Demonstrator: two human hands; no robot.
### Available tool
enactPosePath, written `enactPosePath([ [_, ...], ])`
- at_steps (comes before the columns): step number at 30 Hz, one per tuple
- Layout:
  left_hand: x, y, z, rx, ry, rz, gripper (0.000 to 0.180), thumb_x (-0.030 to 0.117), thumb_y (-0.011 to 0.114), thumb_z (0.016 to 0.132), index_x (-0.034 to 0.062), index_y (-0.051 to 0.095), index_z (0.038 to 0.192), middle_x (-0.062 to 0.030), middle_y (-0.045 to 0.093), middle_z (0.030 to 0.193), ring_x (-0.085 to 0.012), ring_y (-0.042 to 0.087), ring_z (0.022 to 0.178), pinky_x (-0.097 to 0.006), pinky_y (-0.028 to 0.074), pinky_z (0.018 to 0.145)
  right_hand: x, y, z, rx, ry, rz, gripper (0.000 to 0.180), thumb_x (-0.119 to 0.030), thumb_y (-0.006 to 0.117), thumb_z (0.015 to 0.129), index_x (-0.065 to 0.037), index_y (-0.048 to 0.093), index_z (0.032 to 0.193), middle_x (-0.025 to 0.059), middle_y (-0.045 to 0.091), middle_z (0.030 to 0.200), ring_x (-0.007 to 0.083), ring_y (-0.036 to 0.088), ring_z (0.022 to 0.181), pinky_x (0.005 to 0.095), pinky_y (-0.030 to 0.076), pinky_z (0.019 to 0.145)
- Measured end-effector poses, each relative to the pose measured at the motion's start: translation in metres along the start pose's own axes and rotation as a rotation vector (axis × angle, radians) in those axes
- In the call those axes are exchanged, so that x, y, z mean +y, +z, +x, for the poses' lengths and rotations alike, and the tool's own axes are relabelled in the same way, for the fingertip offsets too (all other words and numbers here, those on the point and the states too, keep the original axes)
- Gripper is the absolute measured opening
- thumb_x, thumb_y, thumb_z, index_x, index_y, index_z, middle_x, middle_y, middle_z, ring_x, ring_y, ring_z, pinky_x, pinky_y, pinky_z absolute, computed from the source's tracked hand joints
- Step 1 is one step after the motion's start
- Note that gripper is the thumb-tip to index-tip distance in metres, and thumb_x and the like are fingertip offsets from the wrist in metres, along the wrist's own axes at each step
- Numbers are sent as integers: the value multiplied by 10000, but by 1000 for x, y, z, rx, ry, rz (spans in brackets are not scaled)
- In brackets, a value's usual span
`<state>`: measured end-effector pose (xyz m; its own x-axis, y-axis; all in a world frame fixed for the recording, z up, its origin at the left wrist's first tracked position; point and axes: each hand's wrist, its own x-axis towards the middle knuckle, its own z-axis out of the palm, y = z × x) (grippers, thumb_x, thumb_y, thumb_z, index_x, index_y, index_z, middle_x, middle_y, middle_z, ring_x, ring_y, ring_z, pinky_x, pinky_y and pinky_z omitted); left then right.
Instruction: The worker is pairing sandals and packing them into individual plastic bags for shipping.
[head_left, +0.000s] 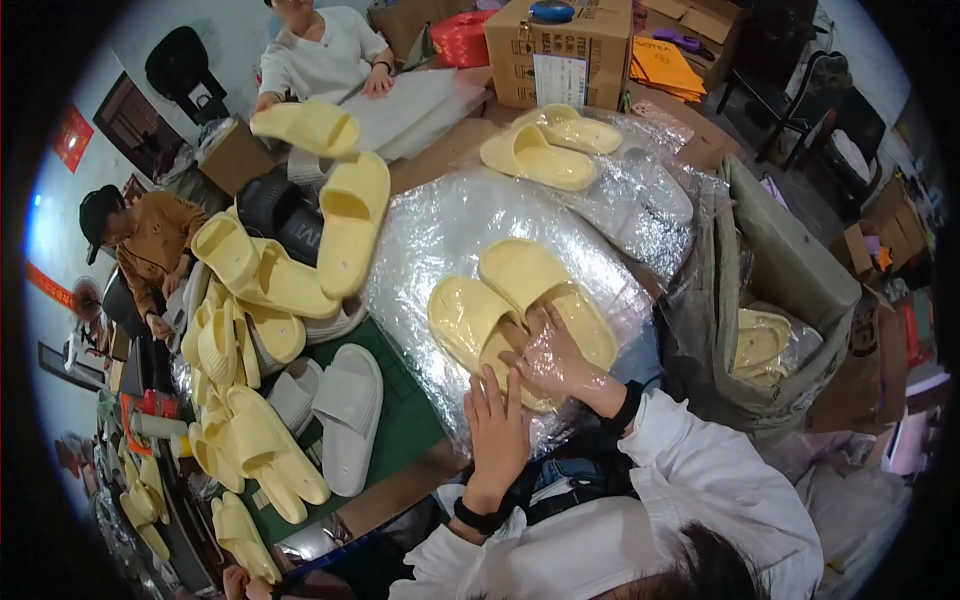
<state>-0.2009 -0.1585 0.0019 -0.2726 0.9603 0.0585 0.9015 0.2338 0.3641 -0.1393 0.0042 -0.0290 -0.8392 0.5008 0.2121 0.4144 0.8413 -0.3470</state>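
In front of me a pair of yellow slippers lies side by side, toes pointing away, with clear plastic bag film shining over them. My right hand is at the heel half of the pair, film glinting over it and its fingers bent onto the footbeds. Close by on the left, my left hand rests with fingers stretched out along the heel of the left slipper and the bag. Beneath is a stack of clear plastic bags.
Loose yellow slippers, black slippers and grey slippers crowd the green surface at left. Another yellow pair sits on film beyond. A large sack stands at right, a cardboard box at the back. Two other people work at far left.
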Motion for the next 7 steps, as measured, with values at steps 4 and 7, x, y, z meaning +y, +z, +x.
enactPosePath([
  [4,-3,10,3,4,-15,68,703,173,565,831,70,234,1443,-278,148,1471,-473,153,1346,-561,138,1082,-8,-9,4,101,5,-8,512,-381,529,857,-37,509,1235,280,484,1174,409,395,1199,508,223,1063],
  [7,-6,13,3,-54,-4,105,740,198,574,835,53,190,1451,-298,57,1482,-471,82,1364,-564,93,1091,-10,-8,2,113,40,-41,490,-392,527,864,-66,517,1230,272,495,1159,399,419,1182,492,234,1065],
])
